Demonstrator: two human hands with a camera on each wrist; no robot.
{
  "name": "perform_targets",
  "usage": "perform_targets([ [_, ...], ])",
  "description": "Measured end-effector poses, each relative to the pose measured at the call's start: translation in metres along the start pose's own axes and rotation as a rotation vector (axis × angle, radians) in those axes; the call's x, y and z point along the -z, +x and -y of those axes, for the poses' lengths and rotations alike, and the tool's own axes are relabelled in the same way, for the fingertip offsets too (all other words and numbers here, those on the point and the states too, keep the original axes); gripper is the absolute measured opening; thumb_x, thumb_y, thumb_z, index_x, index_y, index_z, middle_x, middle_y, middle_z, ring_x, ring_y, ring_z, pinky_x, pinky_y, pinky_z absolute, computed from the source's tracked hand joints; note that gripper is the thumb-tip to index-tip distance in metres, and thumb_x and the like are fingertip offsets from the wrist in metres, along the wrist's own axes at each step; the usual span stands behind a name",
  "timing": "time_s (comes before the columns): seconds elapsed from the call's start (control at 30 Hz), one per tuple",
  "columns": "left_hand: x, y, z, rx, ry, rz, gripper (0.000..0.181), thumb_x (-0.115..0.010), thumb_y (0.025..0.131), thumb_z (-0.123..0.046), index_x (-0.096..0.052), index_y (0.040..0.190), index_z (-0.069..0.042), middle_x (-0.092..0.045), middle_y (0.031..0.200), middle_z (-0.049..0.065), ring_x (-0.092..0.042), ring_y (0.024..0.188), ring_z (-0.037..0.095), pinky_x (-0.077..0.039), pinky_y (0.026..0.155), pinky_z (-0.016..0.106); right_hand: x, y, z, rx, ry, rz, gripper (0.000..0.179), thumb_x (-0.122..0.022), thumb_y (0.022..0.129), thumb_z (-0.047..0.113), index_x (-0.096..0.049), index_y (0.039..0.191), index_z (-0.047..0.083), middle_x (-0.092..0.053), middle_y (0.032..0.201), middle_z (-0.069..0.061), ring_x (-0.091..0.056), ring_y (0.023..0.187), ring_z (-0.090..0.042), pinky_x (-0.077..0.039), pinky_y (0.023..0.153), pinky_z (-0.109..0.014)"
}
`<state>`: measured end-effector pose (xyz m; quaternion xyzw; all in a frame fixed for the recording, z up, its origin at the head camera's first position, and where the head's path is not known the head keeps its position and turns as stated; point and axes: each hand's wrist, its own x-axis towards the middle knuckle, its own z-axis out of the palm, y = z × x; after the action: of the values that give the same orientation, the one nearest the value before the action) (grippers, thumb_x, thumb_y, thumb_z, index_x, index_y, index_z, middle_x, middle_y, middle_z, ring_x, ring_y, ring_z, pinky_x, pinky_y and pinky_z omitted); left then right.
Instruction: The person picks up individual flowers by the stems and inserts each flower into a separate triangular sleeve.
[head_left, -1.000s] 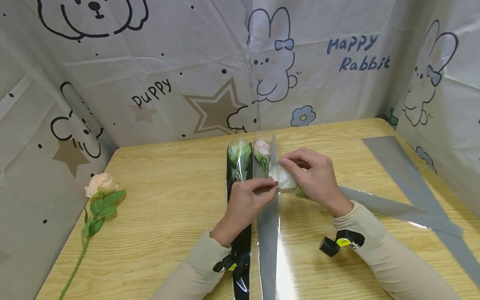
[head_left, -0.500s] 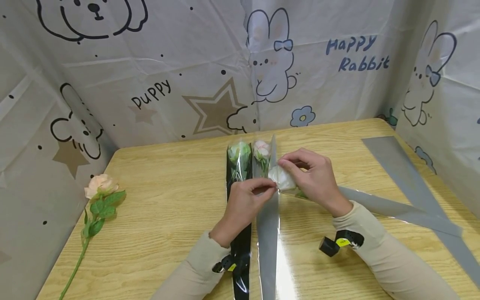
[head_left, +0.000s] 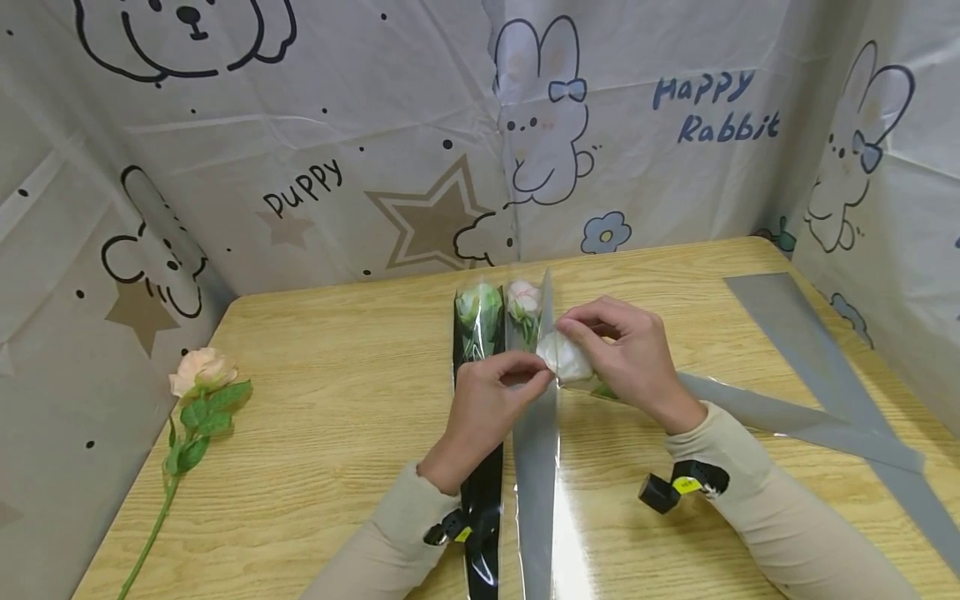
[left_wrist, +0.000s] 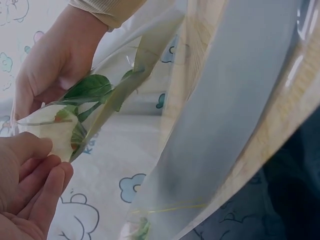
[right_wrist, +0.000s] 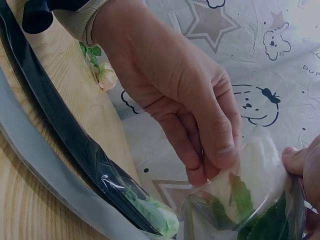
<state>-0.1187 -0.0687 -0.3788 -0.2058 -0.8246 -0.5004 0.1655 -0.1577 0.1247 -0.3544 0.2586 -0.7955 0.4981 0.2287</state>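
Note:
In the head view my left hand (head_left: 487, 408) and right hand (head_left: 630, 354) meet over the middle of the table, pinching the film at the mouth of a clear flower sleeve. Inside the sleeve is a white rose (head_left: 567, 357), its green leaves (left_wrist: 90, 89) showing through the film in the left wrist view. The right wrist view has the left hand's fingertips (right_wrist: 225, 156) at one film edge and the right thumb (right_wrist: 295, 159) at the other side. Part of the sleeve is hidden behind my right hand.
A green rose in a black sleeve (head_left: 480, 483) and a pale pink rose (head_left: 524, 297) in a grey sleeve (head_left: 535, 475) lie below the hands. A loose peach rose (head_left: 202, 372) lies left. Another grey sleeve (head_left: 817, 350) is at right; printed cloth (head_left: 405, 125) surrounds the table.
My left hand has shifted very slightly left at the sleeve's mouth. The right hand stays in place, and both keep their pinch.

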Motion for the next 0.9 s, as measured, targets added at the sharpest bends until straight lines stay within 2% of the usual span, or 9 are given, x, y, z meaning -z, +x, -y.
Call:
perform_targets([
  [0.3,0.0011,0.0011,-0.0029,0.049,0.025,0.018,0.014,-0.080,0.090,-0.018,-0.081,0.098,-0.007,-0.082,0.092,0.007,-0.078,0.081,0.016,-0.061,0.072,0.019,-0.0023,-0.0015,0.0004,0.010,-0.013,0.026,0.004,-0.078,0.091,0.008,-0.080,0.094,0.009,-0.079,0.090,-0.004,-0.070,0.082,0.000,-0.059,0.074,-0.012],
  [0.63,0.0025,0.0010,-0.0030,0.034,0.028,0.035,0.015,-0.081,0.089,-0.020,-0.082,0.095,-0.007,-0.082,0.088,0.007,-0.078,0.079,0.016,-0.060,0.071,0.019,-0.0060,-0.0047,0.0021,0.056,-0.021,0.070,0.004,-0.079,0.090,0.008,-0.080,0.093,0.010,-0.079,0.091,-0.002,-0.071,0.083,-0.005,-0.060,0.077,-0.013],
  [0.9,0.0055,0.0015,-0.0008,0.008,0.030,0.093,0.013,-0.085,0.084,-0.013,-0.080,0.091,-0.003,-0.082,0.088,0.010,-0.079,0.081,0.018,-0.061,0.071,0.019,-0.0094,-0.0064,0.0017,0.100,-0.010,0.104,0.005,-0.080,0.089,0.005,-0.080,0.093,0.009,-0.079,0.091,-0.002,-0.074,0.083,-0.010,-0.063,0.075,-0.019],
])
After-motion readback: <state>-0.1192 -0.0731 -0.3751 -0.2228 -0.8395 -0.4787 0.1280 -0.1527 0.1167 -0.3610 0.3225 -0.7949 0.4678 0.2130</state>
